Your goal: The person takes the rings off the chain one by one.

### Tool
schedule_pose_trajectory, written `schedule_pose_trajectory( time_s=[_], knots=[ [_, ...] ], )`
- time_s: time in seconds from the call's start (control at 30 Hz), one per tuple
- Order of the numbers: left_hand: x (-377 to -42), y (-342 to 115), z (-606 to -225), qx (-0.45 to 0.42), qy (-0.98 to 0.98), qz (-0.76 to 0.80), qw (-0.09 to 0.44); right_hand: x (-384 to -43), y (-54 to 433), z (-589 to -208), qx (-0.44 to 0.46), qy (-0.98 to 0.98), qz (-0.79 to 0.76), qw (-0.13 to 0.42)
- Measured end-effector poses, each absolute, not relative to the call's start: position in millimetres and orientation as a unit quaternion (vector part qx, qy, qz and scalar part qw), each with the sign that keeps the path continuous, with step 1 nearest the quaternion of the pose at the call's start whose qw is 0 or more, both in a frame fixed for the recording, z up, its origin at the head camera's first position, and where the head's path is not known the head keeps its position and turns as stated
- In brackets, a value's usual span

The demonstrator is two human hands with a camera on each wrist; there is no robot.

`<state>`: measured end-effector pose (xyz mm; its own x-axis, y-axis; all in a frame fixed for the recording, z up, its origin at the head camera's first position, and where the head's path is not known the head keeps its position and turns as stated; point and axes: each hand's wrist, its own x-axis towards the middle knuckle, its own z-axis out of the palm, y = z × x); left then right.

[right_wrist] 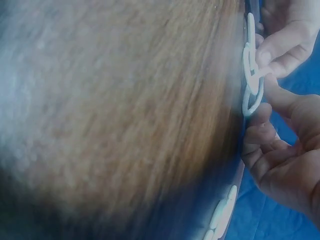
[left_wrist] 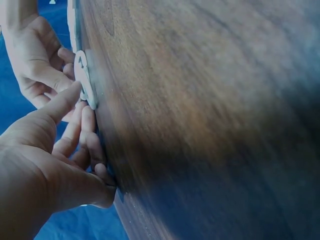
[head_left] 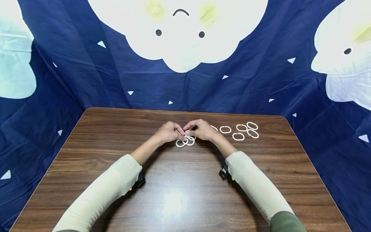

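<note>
Both hands meet near the far edge of the table over a small cluster of white oval plastic chain links (head_left: 181,147). My left hand (head_left: 169,132) pinches one white link between thumb and fingertips. My right hand (head_left: 202,130) comes in from the other side, its thumb and fingers gripping a link right beside the left fingertips. In the right wrist view, several links (right_wrist: 252,87) hang joined together between the two hands. The left wrist view shows the links (left_wrist: 91,100) edge-on at the left thumb tip; fingers hide part of them.
To the right on the wooden table (head_left: 174,167) lie several more loose white links, one alone (head_left: 221,129) and others grouped (head_left: 238,140) farther right. Another link (head_left: 214,128) is partly hidden behind the right hand. A blue cloud-print cloth (head_left: 185,87) stands behind the table.
</note>
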<state>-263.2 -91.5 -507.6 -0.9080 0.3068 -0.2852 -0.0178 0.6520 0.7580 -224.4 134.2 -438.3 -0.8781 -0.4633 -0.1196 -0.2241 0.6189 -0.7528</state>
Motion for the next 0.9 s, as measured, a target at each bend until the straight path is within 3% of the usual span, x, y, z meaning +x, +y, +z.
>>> schedule_pose_trajectory(
  time_s=[0.9],
  knots=[
    [-259.7, -88.8, -502.4, 0.106, 0.890, 0.402, 0.188, -221.6, 146.8, -436.2, -0.177, 0.877, -0.414, 0.166]
  ],
)
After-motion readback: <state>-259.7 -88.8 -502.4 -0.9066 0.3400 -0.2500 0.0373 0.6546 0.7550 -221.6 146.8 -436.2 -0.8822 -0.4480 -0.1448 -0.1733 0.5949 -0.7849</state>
